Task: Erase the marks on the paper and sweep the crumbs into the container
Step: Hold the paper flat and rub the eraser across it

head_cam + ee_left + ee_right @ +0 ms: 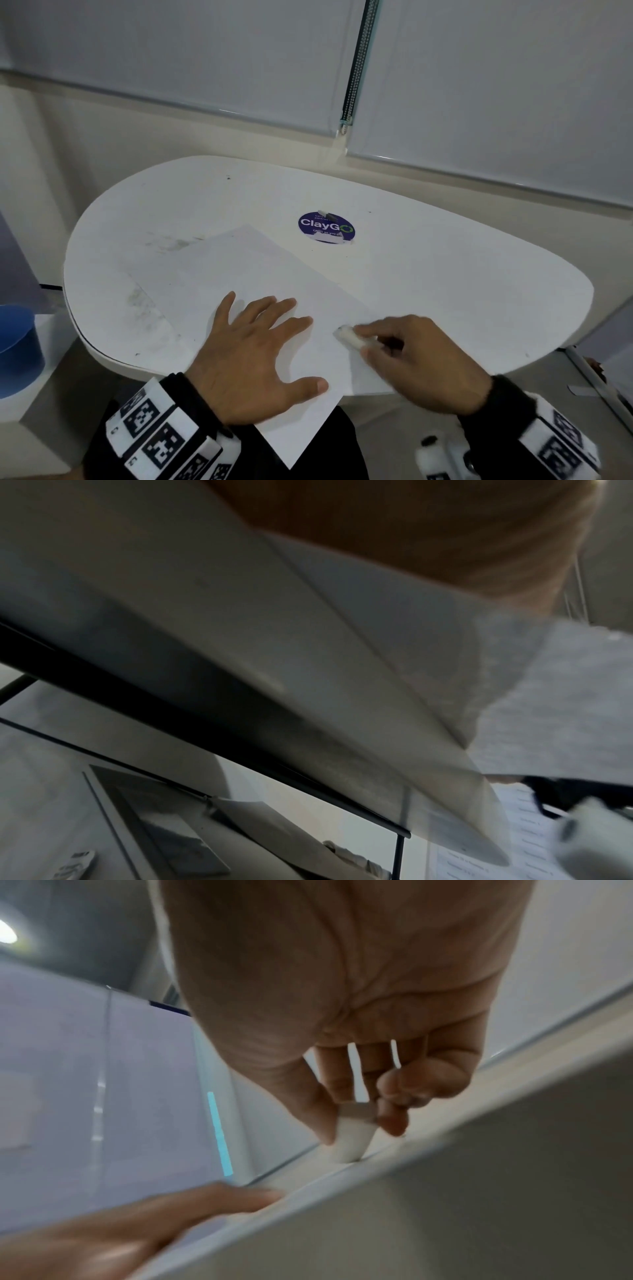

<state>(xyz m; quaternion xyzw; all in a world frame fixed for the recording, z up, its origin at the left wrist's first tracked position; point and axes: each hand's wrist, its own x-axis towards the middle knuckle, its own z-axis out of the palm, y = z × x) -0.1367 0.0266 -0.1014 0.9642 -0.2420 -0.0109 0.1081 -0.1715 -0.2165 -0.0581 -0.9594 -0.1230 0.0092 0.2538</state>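
Observation:
A white sheet of paper lies at an angle on the white oval table, one corner hanging over the near edge. My left hand rests flat on the sheet with fingers spread. My right hand pinches a white eraser between thumb and fingers, its tip on the paper near the sheet's right edge. In the right wrist view the eraser touches the surface and the fingers curl round it. No marks or crumbs show clearly. In the left wrist view only a blurred palm and the paper show.
A blue container stands on a low white ledge at the far left, below the table. A round purple ClayGo sticker sits behind the paper. Smudges mark the table's left part. Window blinds hang behind.

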